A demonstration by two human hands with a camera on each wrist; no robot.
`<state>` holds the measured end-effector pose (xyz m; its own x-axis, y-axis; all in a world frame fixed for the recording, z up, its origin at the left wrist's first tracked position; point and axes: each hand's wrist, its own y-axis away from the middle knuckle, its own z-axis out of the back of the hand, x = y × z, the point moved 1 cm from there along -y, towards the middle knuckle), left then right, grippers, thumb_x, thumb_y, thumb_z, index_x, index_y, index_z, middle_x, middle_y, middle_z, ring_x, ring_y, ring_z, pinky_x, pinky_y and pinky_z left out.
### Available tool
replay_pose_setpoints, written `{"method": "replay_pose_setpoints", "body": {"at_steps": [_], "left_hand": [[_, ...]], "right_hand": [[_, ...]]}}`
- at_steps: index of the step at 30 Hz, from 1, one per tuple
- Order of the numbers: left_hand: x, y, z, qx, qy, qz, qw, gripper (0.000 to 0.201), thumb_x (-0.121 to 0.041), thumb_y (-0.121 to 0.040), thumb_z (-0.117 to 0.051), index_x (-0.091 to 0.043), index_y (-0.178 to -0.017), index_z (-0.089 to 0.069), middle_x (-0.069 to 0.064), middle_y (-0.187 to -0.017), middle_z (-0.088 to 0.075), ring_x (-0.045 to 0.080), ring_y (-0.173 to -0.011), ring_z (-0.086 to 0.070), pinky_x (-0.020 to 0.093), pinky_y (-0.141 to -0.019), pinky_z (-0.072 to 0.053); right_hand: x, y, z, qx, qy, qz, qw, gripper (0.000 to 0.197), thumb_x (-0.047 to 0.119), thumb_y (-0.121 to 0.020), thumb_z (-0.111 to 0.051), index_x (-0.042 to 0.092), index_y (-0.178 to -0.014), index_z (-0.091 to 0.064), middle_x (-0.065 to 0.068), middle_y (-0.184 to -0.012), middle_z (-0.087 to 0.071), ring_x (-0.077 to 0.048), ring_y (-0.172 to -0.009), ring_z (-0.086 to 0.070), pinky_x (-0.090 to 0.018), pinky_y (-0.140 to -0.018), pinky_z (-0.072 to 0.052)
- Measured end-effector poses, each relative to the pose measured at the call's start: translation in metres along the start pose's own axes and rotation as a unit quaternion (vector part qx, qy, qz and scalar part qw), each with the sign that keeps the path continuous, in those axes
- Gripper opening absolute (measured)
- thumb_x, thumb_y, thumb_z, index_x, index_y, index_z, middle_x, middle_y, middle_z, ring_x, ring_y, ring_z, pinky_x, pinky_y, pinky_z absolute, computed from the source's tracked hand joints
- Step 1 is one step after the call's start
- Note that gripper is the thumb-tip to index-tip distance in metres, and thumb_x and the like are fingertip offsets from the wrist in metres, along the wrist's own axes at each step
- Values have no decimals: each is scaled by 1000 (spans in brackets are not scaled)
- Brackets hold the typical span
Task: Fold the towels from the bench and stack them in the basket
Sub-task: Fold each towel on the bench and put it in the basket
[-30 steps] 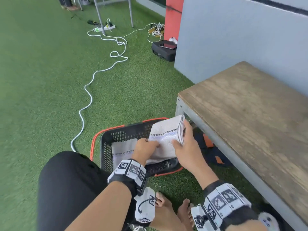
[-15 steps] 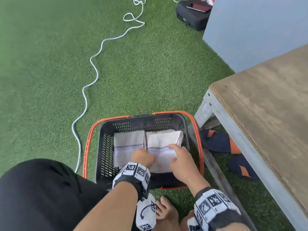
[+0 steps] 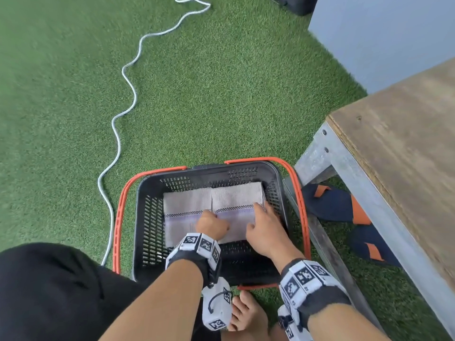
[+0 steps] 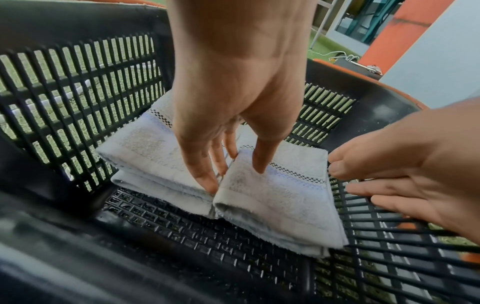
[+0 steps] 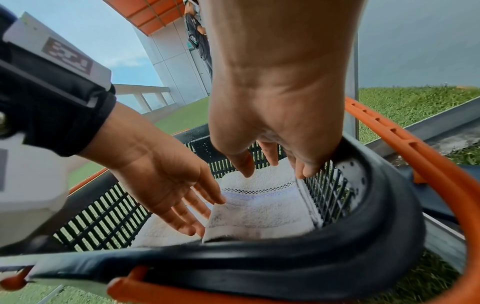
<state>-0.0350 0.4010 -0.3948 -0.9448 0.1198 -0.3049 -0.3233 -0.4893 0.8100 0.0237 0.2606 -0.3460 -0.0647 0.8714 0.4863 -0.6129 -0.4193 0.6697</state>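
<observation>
A black mesh basket (image 3: 209, 171) with orange handles stands on the grass in front of me. Two folded white towels lie side by side on its floor: the left towel (image 3: 183, 205) and the right towel (image 3: 236, 196). My left hand (image 4: 233, 170) reaches down with straight fingers into the gap between them, thumb resting on the right towel (image 4: 275, 205). My right hand (image 5: 272, 168) hangs over that towel's right edge (image 5: 262, 207) with relaxed fingers, holding nothing. In the head view both hands (image 3: 213, 222) (image 3: 258, 217) cover the towels' near ends.
A wooden bench (image 3: 406, 148) with a grey metal frame stands close on the right, its top bare. Dark sandals (image 3: 330, 203) with orange straps lie under it. A white cable (image 3: 118, 143) snakes over the grass at left. My bare feet (image 3: 246, 313) are just behind the basket.
The right towel, held above the basket rim a second ago, now lies on the basket floor beside the left one. Both hands have loosened off it.
</observation>
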Motion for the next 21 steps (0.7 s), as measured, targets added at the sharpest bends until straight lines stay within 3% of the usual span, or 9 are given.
{"method": "replay_pose_setpoints", "body": {"at_steps": [2, 5, 9, 12, 14, 18, 21], "left_hand": [[1, 0, -1, -8, 11, -11, 1000, 46, -9, -88, -64, -11, -130, -44, 13, -105, -65, 26, -90, -64, 31, -65, -54], [1, -1, 0, -8, 31, -24, 999, 51, -8, -90, -62, -14, -135, -39, 8, -92, -61, 23, -79, -59, 29, -57, -48], [-7, 3, 6, -36, 69, -42, 996, 50, -11, -93, -59, -11, -140, -39, 7, -103, -60, 24, -95, -61, 29, -65, -49], [-19, 18, 7, -79, 102, -74, 989, 38, -22, -90, -56, -17, -127, -44, 14, -120, -62, 30, -106, -62, 39, -85, -53], [-32, 34, 6, -107, 125, -116, 979, 31, -22, -90, -57, -18, -120, -48, 14, -119, -62, 30, -103, -63, 37, -85, -52], [-71, 87, 7, -151, 171, -241, 943, 22, -17, -91, -57, -17, -113, -55, 5, -109, -65, 23, -96, -61, 35, -85, -49], [-101, 136, 10, -174, 182, -359, 899, 15, -12, -89, -58, -17, -103, -59, 0, -91, -66, 22, -90, -62, 35, -83, -49]], "right_hand": [[-2, 1, -2, 8, 1, 0, 1000, 64, 17, -102, -43, 14, -159, -15, -9, -168, -2, -27, -154, -14, -38, -121, -21], [-2, 5, -3, 14, -3, -2, 1000, 64, 20, -103, -43, 15, -159, -14, -9, -168, -4, -27, -154, -13, -39, -121, -19], [3, 17, 4, -20, -41, 18, 999, 57, 21, -102, -47, 11, -154, -27, -8, -163, -22, -26, -149, -26, -38, -119, -25], [9, 33, 19, -62, -77, 41, 994, 50, 25, -101, -50, 16, -149, -39, -5, -153, -36, -22, -139, -39, -31, -113, -31], [15, 45, 35, -97, -89, 57, 990, 42, 26, -100, -52, 19, -141, -46, -2, -145, -43, -19, -131, -46, -27, -105, -34], [27, 76, 78, -198, -153, 91, 964, 27, 22, -97, -56, 19, -124, -59, 0, -123, -61, -16, -111, -59, -28, -97, -44], [34, 110, 112, -249, -199, 123, 940, 21, 18, -97, -58, 18, -117, -61, 4, -116, -65, 2, -89, -59, -3, -77, -40]]}}
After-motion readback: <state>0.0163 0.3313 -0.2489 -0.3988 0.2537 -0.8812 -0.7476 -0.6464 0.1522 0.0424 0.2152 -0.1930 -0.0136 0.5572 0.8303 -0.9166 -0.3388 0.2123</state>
